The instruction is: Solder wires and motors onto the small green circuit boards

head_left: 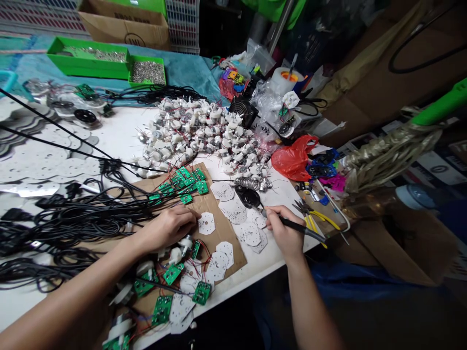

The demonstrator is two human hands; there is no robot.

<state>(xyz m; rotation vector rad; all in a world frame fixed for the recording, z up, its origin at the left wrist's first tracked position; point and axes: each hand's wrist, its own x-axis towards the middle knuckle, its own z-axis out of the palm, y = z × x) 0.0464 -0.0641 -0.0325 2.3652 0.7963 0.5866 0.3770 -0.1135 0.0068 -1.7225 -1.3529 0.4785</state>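
Observation:
My left hand (168,227) lies on a sheet of brown cardboard (233,257), fingers curled down beside a white perforated plate (206,223); nothing shows in its grip. My right hand (283,228) is closed round a black soldering iron (302,227), whose tip points left at more white plates (233,210). Small green circuit boards (186,182) with red wires lie above my left hand. More boards (171,273) and white motors (180,250) lie below it.
A big heap of small white motors (204,133) fills the middle of the white table (116,136). Black cables (65,218) sprawl at left. Green trays (91,58) of metal parts stand at the back. A red bag (294,158) and yellow-handled pliers (314,216) lie at right.

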